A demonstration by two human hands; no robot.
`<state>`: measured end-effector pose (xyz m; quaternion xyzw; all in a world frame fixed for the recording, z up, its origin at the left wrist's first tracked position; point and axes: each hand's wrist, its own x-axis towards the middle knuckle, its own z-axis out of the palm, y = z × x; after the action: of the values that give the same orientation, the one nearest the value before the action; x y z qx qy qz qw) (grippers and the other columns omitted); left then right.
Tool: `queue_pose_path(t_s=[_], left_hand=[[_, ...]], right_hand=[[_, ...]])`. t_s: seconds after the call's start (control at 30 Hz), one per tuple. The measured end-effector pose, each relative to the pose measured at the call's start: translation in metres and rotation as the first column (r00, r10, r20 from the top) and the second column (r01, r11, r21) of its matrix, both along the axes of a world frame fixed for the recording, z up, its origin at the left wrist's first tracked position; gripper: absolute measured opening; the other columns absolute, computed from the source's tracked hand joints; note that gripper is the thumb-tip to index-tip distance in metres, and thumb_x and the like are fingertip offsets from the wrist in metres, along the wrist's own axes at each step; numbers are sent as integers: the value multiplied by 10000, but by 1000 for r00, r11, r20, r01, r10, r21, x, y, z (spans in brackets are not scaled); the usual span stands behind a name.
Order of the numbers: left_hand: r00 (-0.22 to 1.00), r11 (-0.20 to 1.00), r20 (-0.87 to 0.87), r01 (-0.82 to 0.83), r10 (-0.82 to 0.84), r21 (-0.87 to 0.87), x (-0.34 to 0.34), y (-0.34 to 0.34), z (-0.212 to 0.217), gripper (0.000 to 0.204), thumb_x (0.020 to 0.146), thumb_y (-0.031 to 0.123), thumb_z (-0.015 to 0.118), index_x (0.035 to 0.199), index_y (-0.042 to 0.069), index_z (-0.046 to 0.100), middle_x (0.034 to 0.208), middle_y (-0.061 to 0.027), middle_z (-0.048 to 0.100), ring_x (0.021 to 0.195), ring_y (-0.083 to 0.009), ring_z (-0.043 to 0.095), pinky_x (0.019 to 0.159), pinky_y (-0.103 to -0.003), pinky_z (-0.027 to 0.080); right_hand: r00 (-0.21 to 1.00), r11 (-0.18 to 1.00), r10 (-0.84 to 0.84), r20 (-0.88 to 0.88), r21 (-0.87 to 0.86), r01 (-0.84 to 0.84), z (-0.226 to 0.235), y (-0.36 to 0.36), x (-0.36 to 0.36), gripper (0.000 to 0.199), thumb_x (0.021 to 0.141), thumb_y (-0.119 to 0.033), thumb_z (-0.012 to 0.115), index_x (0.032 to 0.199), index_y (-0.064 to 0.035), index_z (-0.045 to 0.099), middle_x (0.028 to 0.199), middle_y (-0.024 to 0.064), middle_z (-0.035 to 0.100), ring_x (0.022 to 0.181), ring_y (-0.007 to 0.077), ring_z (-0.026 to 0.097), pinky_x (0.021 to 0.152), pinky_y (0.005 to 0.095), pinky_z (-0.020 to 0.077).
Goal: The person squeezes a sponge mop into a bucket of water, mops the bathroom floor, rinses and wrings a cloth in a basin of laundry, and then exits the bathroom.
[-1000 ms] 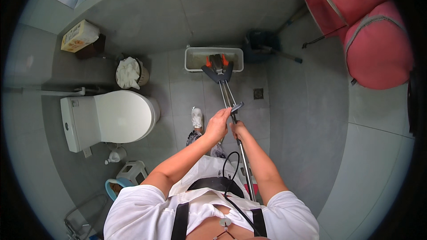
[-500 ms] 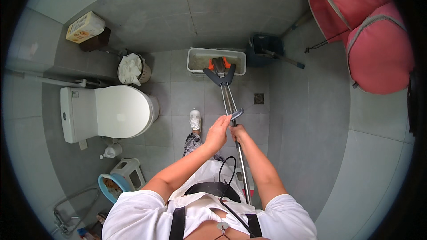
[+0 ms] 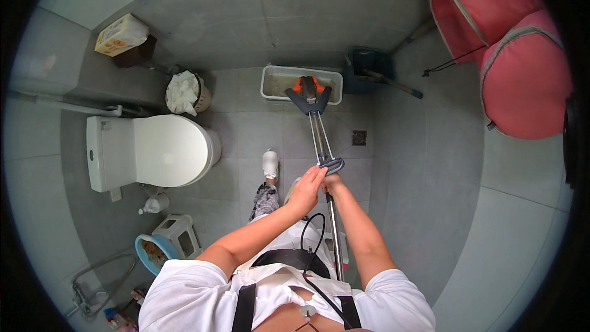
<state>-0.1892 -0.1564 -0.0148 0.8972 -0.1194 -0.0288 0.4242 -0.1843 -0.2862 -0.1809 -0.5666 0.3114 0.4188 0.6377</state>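
A sponge mop with a long metal pole (image 3: pixel 332 224) slants forward from beside my body. Its dark grey and orange head (image 3: pixel 309 93) is down in a white rectangular tub (image 3: pixel 270 93) of murky water; the sponge itself is hidden. My left hand (image 3: pixel 305 192) is at the grey squeeze lever (image 3: pixel 332 166) on the pole, its fingertips pressed on the lever's near side. Just below the lever my right hand (image 3: pixel 332 182) is wrapped round the pole, partly hidden behind the left fingers.
A white toilet (image 3: pixel 169 150) and a bin of tissue (image 3: pixel 182 93) stand on the left. Closer are a white stool (image 3: pixel 178 233) and a blue basin (image 3: pixel 153 252). A dark blue bucket (image 3: pixel 364 74) sits right of the tub. Pink bags (image 3: pixel 525 80) hang on the right.
The squeeze lever has swung toward me along the pole, with my left hand following it slightly right and nearer. The mop head has shifted a little right within the tub.
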Motion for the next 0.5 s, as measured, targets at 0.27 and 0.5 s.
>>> queue_pose_path(t_s=[0.27,0.5], left_hand=[[983,996,-163,76,-82,-41,-29,7,-23,524,605,-123,461,1109,14,426,1085,-216,491,1093,-344,432,893,-394,393],[973,995,-222,40,-61,-95,-29,11,-31,508,615,-129,434,1101,19,437,1101,-218,487,1096,-341,429,907,-393,381]], right_hand=[[921,918,-329,-207,160,364,8,-21,12,261,773,-272,471,580,-96,463,462,32,430,312,155,365,267,284,278],[1000,979,14,-21,-202,-18,37,-14,42,95,631,-85,557,591,-51,479,421,53,398,282,160,364,247,305,276]])
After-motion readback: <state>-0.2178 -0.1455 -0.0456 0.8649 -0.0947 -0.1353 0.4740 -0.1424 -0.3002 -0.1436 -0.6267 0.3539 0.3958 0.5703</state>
